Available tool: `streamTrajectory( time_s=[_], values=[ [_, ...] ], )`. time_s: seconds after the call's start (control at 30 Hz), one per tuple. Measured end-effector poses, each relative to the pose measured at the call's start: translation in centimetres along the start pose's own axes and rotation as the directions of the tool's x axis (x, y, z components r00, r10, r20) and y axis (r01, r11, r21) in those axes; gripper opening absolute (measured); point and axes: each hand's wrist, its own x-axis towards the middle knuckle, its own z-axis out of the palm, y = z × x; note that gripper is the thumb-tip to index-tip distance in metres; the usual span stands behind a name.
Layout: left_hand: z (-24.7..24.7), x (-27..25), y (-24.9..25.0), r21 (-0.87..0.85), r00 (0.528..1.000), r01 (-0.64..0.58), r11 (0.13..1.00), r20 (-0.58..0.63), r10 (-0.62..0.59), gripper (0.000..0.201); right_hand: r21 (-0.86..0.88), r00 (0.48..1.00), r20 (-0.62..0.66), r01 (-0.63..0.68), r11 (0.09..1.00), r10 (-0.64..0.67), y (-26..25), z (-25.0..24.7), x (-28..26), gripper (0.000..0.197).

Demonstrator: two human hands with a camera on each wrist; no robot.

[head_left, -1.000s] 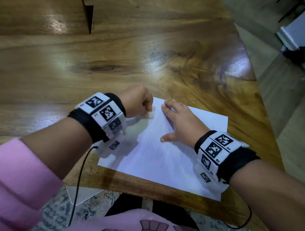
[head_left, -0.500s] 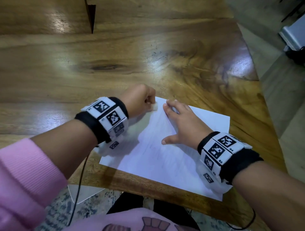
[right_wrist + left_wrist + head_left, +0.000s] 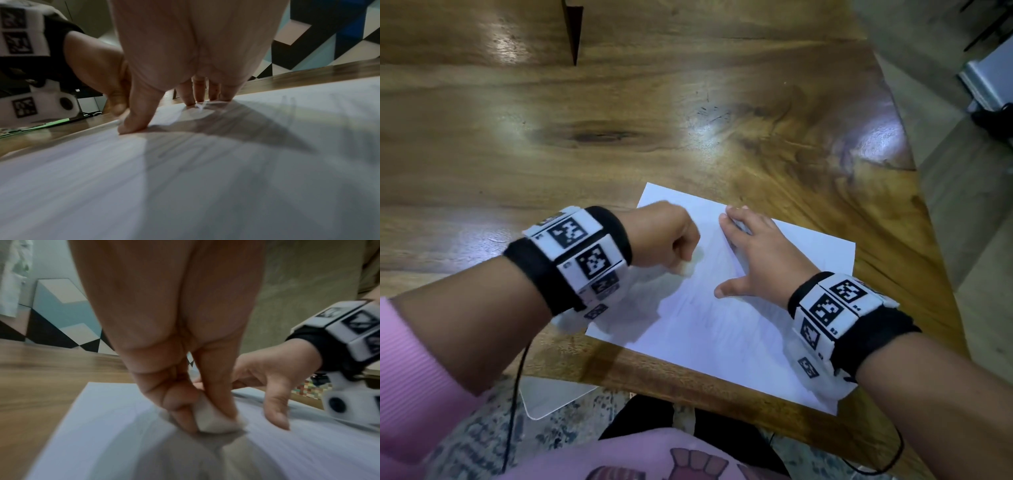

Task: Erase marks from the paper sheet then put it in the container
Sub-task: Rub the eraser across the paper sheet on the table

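Left hand (image 3: 664,236), wrist in a black band with white coded marker tiles (image 3: 582,253): fingers curled tight, pinching a small off-white block eraser (image 3: 213,417) between thumb and fingertips, its lower end pressed to the sheet. Eraser tip just visible below the fist in the head view (image 3: 688,267).

White rectangular paper sheet (image 3: 722,325) lies flat near the front edge of the glossy brown wooden table (image 3: 619,137), faint grey pencil strokes across its middle, blurred.

Right hand (image 3: 753,257), same kind of band: fingers straight and spread, palm down, fingertips (image 3: 191,99) pressing the sheet near its far edge, thumb splayed toward the eraser. It holds nothing.
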Motion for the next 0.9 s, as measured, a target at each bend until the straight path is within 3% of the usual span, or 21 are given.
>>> streamTrajectory(
  time_s=[0.03,0.07,0.1,0.17,0.2,0.27,0.33,0.4,0.47,0.57,0.63,0.73,0.8,0.9],
  values=[
    [0.0,-0.2,-0.2,0.008,0.999,0.009,1.000,0.033,-0.009,0.011,0.002,1.000,-0.004,0.001,1.000,-0.001,0.0,0.0,0.0,0.111],
    [0.0,-0.2,-0.1,0.003,1.000,0.007,1.000,-0.018,-0.007,0.008,0.004,1.000,-0.007,0.003,1.000,-0.003,0.0,0.0,0.0,0.111],
    [0.0,0.3,0.0,-0.009,0.991,0.020,1.000,-0.131,-0.021,0.005,0.005,1.000,-0.007,0.006,1.000,-0.006,0.0,0.0,0.0,0.111],
    [-0.3,1.4,0.5,-0.057,0.919,0.060,0.997,-0.386,-0.077,0.005,0.009,1.000,-0.007,0.008,1.000,-0.008,0.0,0.1,0.0,0.110],
    [-0.3,1.7,0.8,-0.063,0.887,0.073,0.995,-0.452,-0.094,0.008,0.012,1.000,-0.010,0.007,1.000,-0.007,0.0,0.1,0.0,0.110],
    [0.1,1.3,0.6,-0.052,0.899,0.038,0.998,-0.434,-0.057,0.003,0.014,1.000,-0.011,0.009,1.000,-0.009,0.0,0.1,0.0,0.110],
    [0.7,0.0,-0.1,-0.007,0.972,-0.013,1.000,-0.235,0.011,0.012,0.010,1.000,-0.010,0.009,1.000,-0.009,0.1,0.1,0.0,0.110],
    [1.0,-1.0,-0.6,-0.003,0.999,-0.021,1.000,-0.051,0.021,0.007,0.006,1.000,-0.008,0.010,1.000,-0.010,0.1,0.1,0.0,0.110],
    [1.0,-0.5,-0.5,-0.016,0.993,-0.011,1.000,-0.114,0.009,0.006,0.006,1.000,-0.009,0.012,1.000,-0.012,0.1,0.1,0.0,0.110],
    [1.1,0.9,0.3,-0.088,0.919,0.043,0.995,-0.386,-0.074,0.007,0.007,1.000,-0.014,0.010,1.000,-0.010,0.1,0.2,0.0,0.110],
    [1.1,0.7,0.3,-0.072,0.936,0.024,0.997,-0.349,-0.048,0.005,0.010,1.000,-0.018,0.010,1.000,-0.009,0.1,0.2,0.0,0.110],
    [1.0,-0.6,0.3,-0.027,0.996,0.004,1.000,-0.086,-0.006,0.005,0.023,1.000,-0.017,0.007,1.000,-0.006,0.2,0.3,0.0,0.110],
    [0.5,0.0,0.7,-0.028,0.988,0.008,1.000,-0.153,-0.012,0.005,0.026,1.000,-0.020,0.009,1.000,-0.009,0.2,0.3,0.1,0.111],
    [-0.2,2.1,2.2,-0.083,0.918,0.060,0.995,-0.387,-0.087,0.007,0.024,0.999,-0.030,0.012,1.000,-0.011,0.3,0.3,0.1,0.111]
  ],
)
